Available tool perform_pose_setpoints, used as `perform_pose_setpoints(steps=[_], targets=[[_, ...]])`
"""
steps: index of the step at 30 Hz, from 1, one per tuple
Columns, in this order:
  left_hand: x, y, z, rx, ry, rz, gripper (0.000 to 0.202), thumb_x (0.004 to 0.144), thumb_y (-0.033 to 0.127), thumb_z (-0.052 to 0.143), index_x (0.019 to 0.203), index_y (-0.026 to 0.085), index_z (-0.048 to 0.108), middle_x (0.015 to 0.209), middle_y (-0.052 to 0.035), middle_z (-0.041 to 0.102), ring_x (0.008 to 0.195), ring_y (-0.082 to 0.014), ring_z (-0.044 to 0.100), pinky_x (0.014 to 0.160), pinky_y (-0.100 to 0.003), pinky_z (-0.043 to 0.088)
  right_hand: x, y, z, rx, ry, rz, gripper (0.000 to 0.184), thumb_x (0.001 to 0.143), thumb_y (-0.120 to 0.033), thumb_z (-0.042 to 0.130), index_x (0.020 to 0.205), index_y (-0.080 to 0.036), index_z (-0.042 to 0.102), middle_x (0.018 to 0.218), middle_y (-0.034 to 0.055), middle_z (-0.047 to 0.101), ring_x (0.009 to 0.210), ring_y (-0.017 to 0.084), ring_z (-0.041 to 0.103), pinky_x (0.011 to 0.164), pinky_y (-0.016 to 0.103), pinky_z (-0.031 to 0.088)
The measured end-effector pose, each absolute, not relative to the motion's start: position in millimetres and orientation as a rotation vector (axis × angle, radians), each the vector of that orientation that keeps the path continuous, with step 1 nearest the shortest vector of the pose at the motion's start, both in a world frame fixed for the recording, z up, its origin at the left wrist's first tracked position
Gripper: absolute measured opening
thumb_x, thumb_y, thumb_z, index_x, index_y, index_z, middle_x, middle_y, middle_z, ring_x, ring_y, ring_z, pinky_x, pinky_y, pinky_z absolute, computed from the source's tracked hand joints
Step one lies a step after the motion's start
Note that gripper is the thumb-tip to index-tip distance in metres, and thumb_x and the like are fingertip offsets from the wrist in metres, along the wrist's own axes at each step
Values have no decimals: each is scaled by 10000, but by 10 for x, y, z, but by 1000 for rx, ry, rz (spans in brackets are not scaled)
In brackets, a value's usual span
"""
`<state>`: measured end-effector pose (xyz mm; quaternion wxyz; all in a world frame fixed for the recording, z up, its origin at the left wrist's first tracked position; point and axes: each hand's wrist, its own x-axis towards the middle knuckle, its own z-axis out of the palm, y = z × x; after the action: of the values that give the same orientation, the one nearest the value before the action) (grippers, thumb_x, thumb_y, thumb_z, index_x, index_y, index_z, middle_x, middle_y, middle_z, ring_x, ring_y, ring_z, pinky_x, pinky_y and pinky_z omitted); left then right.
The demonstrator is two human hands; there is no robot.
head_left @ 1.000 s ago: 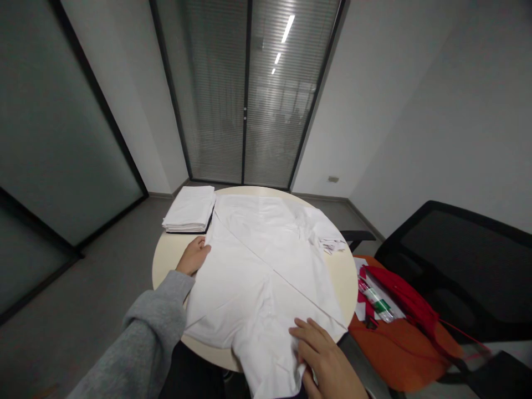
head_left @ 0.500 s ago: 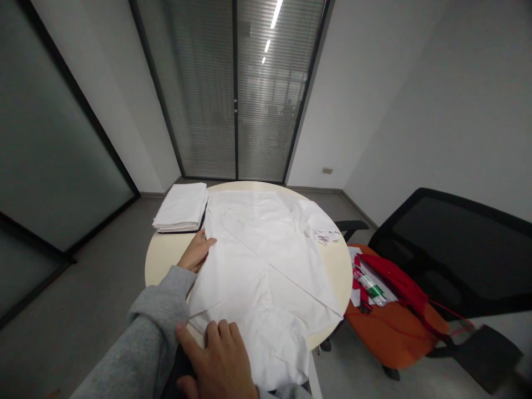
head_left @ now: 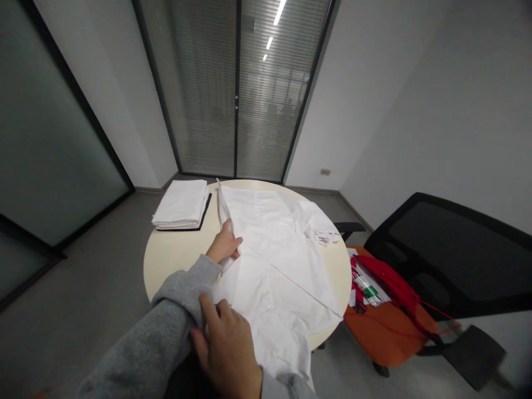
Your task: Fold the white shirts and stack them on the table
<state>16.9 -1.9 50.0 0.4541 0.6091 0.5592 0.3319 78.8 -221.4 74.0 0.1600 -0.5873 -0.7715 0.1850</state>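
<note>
At its left edge, the left hand [head_left: 225, 245] pinches the white garment [head_left: 285, 244], the right hand [head_left: 231, 348] half-spread nearby.

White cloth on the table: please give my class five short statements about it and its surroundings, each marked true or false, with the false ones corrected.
1. The left hand holds an edge of the white cloth. True.
2. The right hand rests on the folded white stack. False: the right hand is by the grey left sleeve, apart from the folded white stack.
3. A dark edge shows beneath the folded white stack. True.
4. The chair seat is blue. False: the chair seat is orange.
5. A red item lies on the chair seat. True.
</note>
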Motion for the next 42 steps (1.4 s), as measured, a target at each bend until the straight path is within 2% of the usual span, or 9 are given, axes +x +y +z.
perform_pose_setpoints(steps=[9, 15, 18, 21, 24, 29, 33, 37, 42], targets=[[431, -43, 725, 1669, 1340, 595, 1024, 885, 192, 656, 1640, 127, -34, 658, 51, 694, 482, -154, 686, 500, -199, 495, 969, -2170, 768, -1690, -1975, 668, 249, 930, -126, 501, 1133, -244, 582, 954, 24, 698, 850, 220, 697, 674, 279, 421], [651, 15, 765, 1775, 1332, 549, 994, 855, 149, 635, 1638, 104, 25, 641, 50, 713, 497, -155, 694, 597, -219, 529, 1069, -2150, 807, -1775, -2025, 625, 470, 968, -468, 617, 1382, -287, 489, 1028, 60, 732, 896, 271, 717, 691, 300, 427], [735, 49, 666, 1849, 1273, 431, 953, 852, 154, 627, 1632, 76, 85, 587, 69, 685, 537, -159, 708, 672, -228, 540, 1096, -2147, 797, -1872, -2075, 604, 444, 928, -552, 655, 1246, -255, 570, 994, 77, 731, 876, 281, 712, 670, 299, 418], [748, 84, 524, 1925, 1141, 391, 829, 869, 161, 585, 1610, 100, 219, 606, 76, 674, 526, -141, 688, 702, -232, 538, 1118, -2150, 774, -1966, -2085, 601, 196, 957, -391, 627, 1058, -224, 603, 974, 77, 724, 854, 270, 710, 645, 294, 398], [681, 139, 411, 1985, 1038, 526, 652, 915, 220, 536, 1545, 174, 374, 672, 71, 666, 524, -122, 656, 708, -243, 536, 1152, -2153, 755, -1970, -2093, 597, 228, 948, -281, 588, 1171, -232, 575, 1002, 66, 725, 814, 259, 716, 611, 289, 368], [476, 215, 288, 2327, 1128, 758, 456, 903, 254, 559, 1355, 200, 590, 1080, -77, 717, 1036, -228, 669, 988, -390, 505, 1264, -2107, 751, -1997, -2017, 514, 624, 950, -255, 548, 1529, -207, 322, 1052, 82, 744, 764, 260, 725, 589, 298, 338], [373, 211, 170, 2600, 1271, 697, 534, 913, 434, 623, 1405, 237, 563, 1476, -111, 561, 1415, -321, 441, 1221, -538, 272, 1376, -2072, 756, -1980, -1961, 539, 349, 957, -264, 548, 1303, -219, 557, 916, 45, 750, 739, 233, 709, 602, 290, 325], [349, 334, 104, 2608, 1356, 686, 521, 1003, 484, 469, 1445, 213, 517, 1565, -109, 482, 1479, -294, 375, 1243, -514, 250, 1492, -2106, 722, -1934, -1836, 627, 129, 984, -317, 559, 927, -234, 639, 833, 14, 703, 751, 200, 685, 659, 280, 365], [369, 835, 256, 2436, 1609, 832, 462, 991, 424, 473, 1387, 196, 539, 1423, -126, 594, 1334, -294, 517, 1113, -460, 427, 1663, -2107, 678, -1917, -1711, 535, 213, 986, -425, 568, 1079, -243, 628, 1027, 43, 643, 791, 194, 665, 722, 288, 425]])
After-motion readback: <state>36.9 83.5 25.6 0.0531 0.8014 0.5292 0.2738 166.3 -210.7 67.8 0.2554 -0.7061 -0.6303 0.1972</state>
